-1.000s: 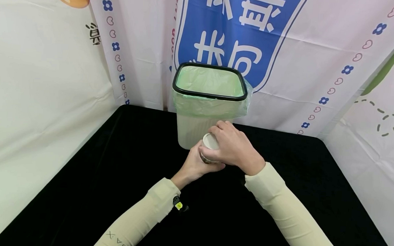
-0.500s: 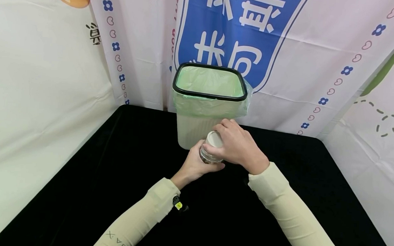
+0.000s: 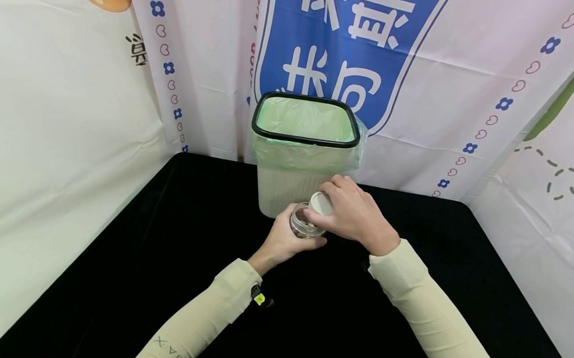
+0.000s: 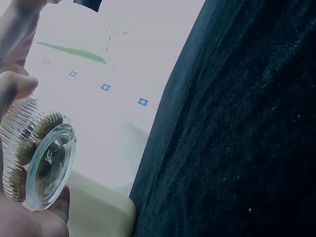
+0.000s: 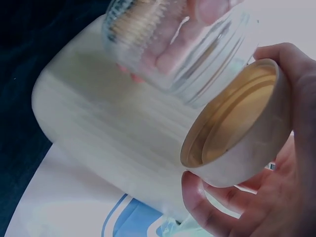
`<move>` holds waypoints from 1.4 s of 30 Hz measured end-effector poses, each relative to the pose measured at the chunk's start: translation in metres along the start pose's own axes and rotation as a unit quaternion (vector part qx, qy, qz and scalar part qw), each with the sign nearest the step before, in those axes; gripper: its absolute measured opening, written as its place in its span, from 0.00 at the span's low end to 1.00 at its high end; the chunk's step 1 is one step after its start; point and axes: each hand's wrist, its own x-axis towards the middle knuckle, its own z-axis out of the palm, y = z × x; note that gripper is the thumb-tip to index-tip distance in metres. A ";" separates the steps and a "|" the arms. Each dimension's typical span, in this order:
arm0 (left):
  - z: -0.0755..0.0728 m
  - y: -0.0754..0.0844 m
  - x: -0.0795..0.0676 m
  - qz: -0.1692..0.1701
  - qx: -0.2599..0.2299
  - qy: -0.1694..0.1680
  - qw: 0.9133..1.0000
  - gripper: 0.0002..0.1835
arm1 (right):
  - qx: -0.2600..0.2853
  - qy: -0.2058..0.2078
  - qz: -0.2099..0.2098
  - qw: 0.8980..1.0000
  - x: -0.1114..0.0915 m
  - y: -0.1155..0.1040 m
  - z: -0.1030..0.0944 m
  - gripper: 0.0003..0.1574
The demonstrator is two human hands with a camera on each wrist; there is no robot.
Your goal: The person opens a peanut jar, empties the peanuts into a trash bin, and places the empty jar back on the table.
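Observation:
A ribbed clear glass jar [image 4: 52, 163] is gripped by my left hand [image 3: 284, 233], its fingers wrapped round the side. Brownish lumps show low inside the glass in the left wrist view. My right hand [image 3: 355, 214] pinches a white screw lid [image 3: 321, 202] by its edge, just beside the jar's uncovered mouth. In the right wrist view the lid [image 5: 242, 126] is tilted, its hollow underside facing the jar's threaded neck [image 5: 212, 64]. Both hands are in front of the bin, above the black cloth.
A pale waste bin [image 3: 279, 192] with a black rim and green liner stands behind the hands. Black cloth [image 3: 193, 223] covers the table. Printed white curtains [image 3: 210, 63] hang at the back and sides.
My right hand has lifted the lid off the jar and moved it to the right, exposing the open mouth. My left hand has stayed in place with the jar.

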 end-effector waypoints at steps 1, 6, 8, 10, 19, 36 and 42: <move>0.000 0.000 0.000 0.001 -0.001 0.000 1.000 0.42 | 0.000 0.001 0.003 1.000 -0.001 0.002 0.000 0.38; 0.000 -0.001 0.000 0.009 -0.005 0.003 1.000 0.42 | 0.005 0.009 0.013 1.000 -0.004 0.011 0.000 0.39; -0.001 -0.001 0.000 0.012 -0.009 0.003 1.000 0.41 | 0.006 0.012 0.015 1.000 -0.006 0.014 0.000 0.38; -0.001 -0.001 0.000 0.014 -0.010 0.005 1.000 0.41 | 0.006 0.012 0.017 1.000 -0.008 0.018 -0.001 0.37; -0.001 -0.002 0.000 0.022 -0.003 0.018 1.000 0.38 | 0.012 0.002 0.046 0.999 -0.015 0.037 0.002 0.36; -0.001 0.000 -0.001 0.027 -0.006 0.014 1.000 0.38 | 0.010 -0.009 0.071 0.997 -0.027 0.061 0.023 0.37; -0.001 0.000 -0.001 0.029 -0.004 0.013 0.999 0.38 | 0.000 0.004 0.058 0.998 -0.029 0.066 0.036 0.37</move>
